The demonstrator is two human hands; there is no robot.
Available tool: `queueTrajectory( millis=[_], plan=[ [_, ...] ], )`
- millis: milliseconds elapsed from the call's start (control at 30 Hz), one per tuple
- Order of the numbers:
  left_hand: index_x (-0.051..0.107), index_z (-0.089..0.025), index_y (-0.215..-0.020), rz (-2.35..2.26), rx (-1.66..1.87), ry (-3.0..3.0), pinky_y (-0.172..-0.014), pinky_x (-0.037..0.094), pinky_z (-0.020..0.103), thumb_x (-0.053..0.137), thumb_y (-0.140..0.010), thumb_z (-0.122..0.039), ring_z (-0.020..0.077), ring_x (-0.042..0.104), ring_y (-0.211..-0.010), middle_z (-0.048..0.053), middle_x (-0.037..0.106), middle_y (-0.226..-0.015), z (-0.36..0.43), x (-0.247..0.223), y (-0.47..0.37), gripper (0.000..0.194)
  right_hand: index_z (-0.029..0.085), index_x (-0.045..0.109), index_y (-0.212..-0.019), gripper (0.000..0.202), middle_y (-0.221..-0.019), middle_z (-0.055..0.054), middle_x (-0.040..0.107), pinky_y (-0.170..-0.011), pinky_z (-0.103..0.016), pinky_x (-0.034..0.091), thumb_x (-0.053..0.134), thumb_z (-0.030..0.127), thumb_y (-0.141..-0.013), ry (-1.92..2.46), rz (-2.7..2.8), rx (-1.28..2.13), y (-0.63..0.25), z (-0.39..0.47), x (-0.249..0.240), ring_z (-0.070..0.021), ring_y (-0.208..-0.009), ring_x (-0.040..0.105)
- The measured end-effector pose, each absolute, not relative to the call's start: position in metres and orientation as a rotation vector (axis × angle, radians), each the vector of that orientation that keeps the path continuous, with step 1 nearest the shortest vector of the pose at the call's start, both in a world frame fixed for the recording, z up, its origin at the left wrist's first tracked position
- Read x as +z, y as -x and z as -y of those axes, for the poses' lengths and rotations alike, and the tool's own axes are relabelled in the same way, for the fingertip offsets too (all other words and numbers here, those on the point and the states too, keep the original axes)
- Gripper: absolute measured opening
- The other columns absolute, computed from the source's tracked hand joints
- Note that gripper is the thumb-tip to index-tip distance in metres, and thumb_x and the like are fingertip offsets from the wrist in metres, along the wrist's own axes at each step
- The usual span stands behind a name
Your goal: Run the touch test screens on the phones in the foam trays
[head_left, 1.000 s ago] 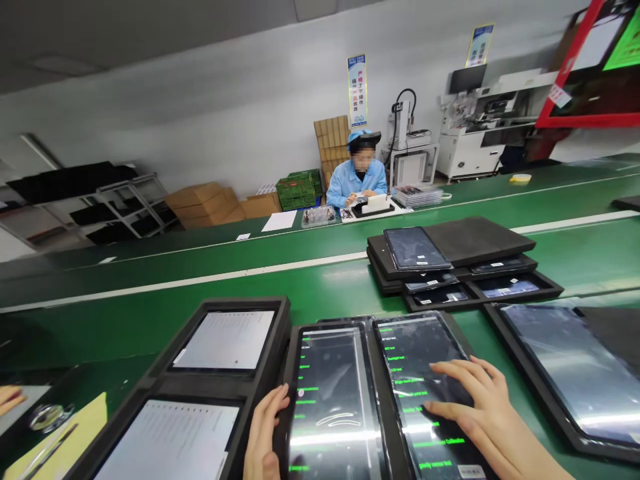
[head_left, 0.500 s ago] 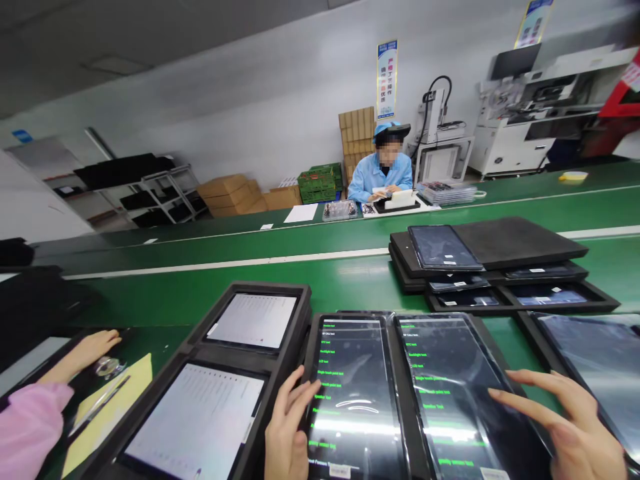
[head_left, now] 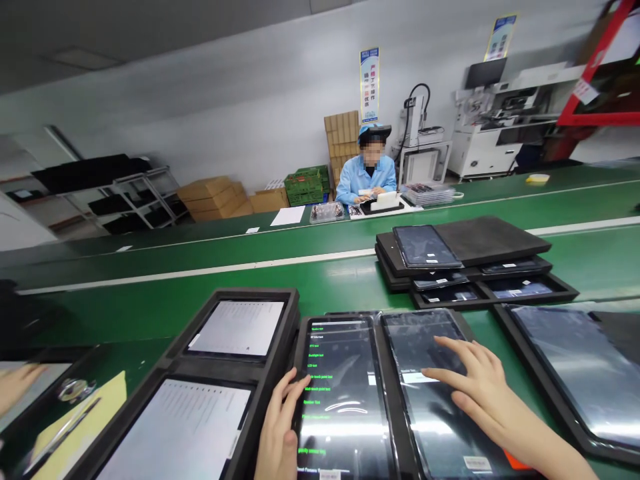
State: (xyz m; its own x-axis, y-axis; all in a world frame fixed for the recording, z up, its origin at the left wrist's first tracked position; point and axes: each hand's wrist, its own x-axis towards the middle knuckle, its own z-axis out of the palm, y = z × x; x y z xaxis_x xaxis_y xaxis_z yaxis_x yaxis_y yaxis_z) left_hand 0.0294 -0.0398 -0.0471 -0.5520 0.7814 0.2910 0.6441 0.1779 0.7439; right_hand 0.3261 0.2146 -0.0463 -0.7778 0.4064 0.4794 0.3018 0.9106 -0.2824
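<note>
Two tablets lie side by side in front of me. The left tablet (head_left: 345, 413) shows a list of green test lines on a dark screen. My left hand (head_left: 281, 420) rests along its left edge, fingers apart, fingertips at the glass. The right tablet (head_left: 415, 420) has a mostly dark screen with a small white box. Over that screen reaches my right hand (head_left: 480, 383), fingers spread, the index fingertip at the white box; whether it touches cannot be told. Neither hand holds anything.
Left, a black foam tray (head_left: 200, 370) holds two lit tablets. Stacked foam trays (head_left: 500, 240) with tablets stand back right; another tablet (head_left: 575, 373) lies at far right. A pen (head_left: 65, 433) lies on yellow paper. Another person's hand (head_left: 20, 387) is at far left; a co-worker (head_left: 367, 177) sits opposite.
My right hand has moved left, farther over the right tablet. That tablet's green list has given way to a white box. The view has turned right, and the left-hand neighbour's hand has shifted.
</note>
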Motion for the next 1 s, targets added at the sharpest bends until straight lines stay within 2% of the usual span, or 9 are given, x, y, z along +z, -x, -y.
queueTrajectory(
  millis=[233, 333, 433, 533, 633, 700, 833, 900, 1000],
  plan=[
    [0.057, -0.035, -0.142, -2.306, 1.177, -1.487, -0.111, 0.042, 0.062, 0.016, -0.088, -0.085, 0.0380, 0.050, -0.132, 0.010, 0.039, -0.156, 0.041, -0.058, -0.026, 0.084, 0.040, 0.059, -0.139, 0.048, -0.154, -0.006, 0.037, -0.106, -0.070, 0.030, 0.029, 0.057, -0.107, 0.525, 2.436, 0.314, -0.342, -0.221, -0.045, -0.0402, -0.134, 0.039],
    [0.057, -0.034, -0.141, -2.301, 1.111, -1.462, -0.107, 0.047, 0.060, 0.020, -0.090, -0.083, 0.0369, 0.051, -0.131, 0.011, 0.028, -0.161, 0.038, -0.050, -0.026, 0.080, 0.037, 0.057, -0.141, 0.051, -0.151, -0.007, 0.041, -0.108, -0.065, 0.029, 0.028, 0.060, -0.106, 0.619, 2.333, 0.367, -0.358, -0.230, -0.041, -0.0398, -0.133, 0.041],
    [0.041, -0.032, -0.152, -2.352, 1.121, -1.331, -0.110, 0.045, 0.057, 0.026, -0.098, -0.071, 0.0340, 0.042, -0.141, 0.011, 0.017, -0.164, 0.023, -0.018, -0.026, 0.069, 0.035, 0.055, -0.141, 0.052, -0.148, -0.007, 0.045, -0.109, -0.062, 0.030, 0.029, 0.062, -0.105, 0.657, 2.263, 0.403, -0.366, -0.241, -0.035, -0.0388, -0.132, 0.043],
    [0.046, -0.031, -0.149, -2.272, 0.988, -1.467, -0.120, 0.034, 0.054, 0.037, -0.100, -0.060, 0.0298, 0.033, -0.148, 0.008, 0.030, -0.161, -0.015, 0.035, -0.029, 0.057, 0.035, 0.056, -0.139, 0.049, -0.143, -0.006, 0.051, -0.108, -0.060, 0.032, 0.028, 0.059, -0.106, 0.658, 2.233, 0.475, -0.361, -0.257, -0.027, -0.0362, -0.130, 0.046],
    [0.056, -0.027, -0.140, -2.013, 0.848, -1.755, -0.118, 0.039, 0.040, 0.036, -0.104, -0.042, 0.0238, 0.045, -0.141, 0.007, 0.037, -0.159, -0.082, 0.083, -0.039, 0.044, 0.033, 0.064, -0.129, 0.047, -0.133, -0.007, 0.058, -0.108, -0.058, 0.035, 0.030, 0.056, -0.106, 0.655, 2.259, 0.596, -0.345, -0.280, -0.024, -0.0334, -0.126, 0.050],
    [0.053, -0.019, -0.143, -2.023, 0.604, -1.904, -0.121, 0.033, 0.038, 0.036, -0.104, -0.025, 0.0224, 0.044, -0.142, 0.010, 0.045, -0.155, -0.134, 0.097, -0.044, 0.043, 0.030, 0.070, -0.119, 0.050, -0.127, -0.008, 0.061, -0.108, -0.056, 0.037, 0.031, 0.058, -0.105, 0.641, 2.305, 0.681, -0.330, -0.297, -0.028, -0.0325, -0.122, 0.053],
    [0.074, -0.012, -0.108, -1.944, 0.292, -1.845, -0.109, 0.047, 0.044, 0.057, -0.090, -0.006, 0.0281, 0.066, -0.116, 0.013, 0.073, -0.116, -0.204, 0.081, -0.029, 0.026, 0.028, 0.072, -0.118, 0.054, -0.125, -0.010, 0.062, -0.106, -0.058, 0.040, 0.029, 0.058, -0.103, 0.694, 2.392, 0.651, -0.304, -0.320, -0.046, -0.0325, -0.118, 0.055],
    [0.075, -0.013, -0.093, -1.898, 0.207, -1.795, -0.100, 0.053, 0.044, 0.067, -0.088, -0.011, 0.0246, 0.072, -0.101, 0.009, 0.077, -0.099, -0.213, 0.063, -0.013, 0.010, 0.028, 0.070, -0.125, 0.055, -0.130, -0.012, 0.059, -0.104, -0.059, 0.042, 0.028, 0.054, -0.102, 0.733, 2.434, 0.583, -0.299, -0.324, -0.055, -0.0331, -0.121, 0.053],
    [0.073, -0.013, -0.097, -1.881, 0.228, -1.750, -0.096, 0.055, 0.042, 0.070, -0.089, -0.016, 0.0207, 0.072, -0.096, 0.006, 0.076, -0.098, -0.204, 0.042, 0.009, 0.009, 0.030, 0.067, -0.131, 0.052, -0.134, -0.012, 0.056, -0.103, -0.060, 0.042, 0.029, 0.050, -0.102, 0.751, 2.476, 0.518, -0.300, -0.323, -0.061, -0.0335, -0.125, 0.049]
  ],
)
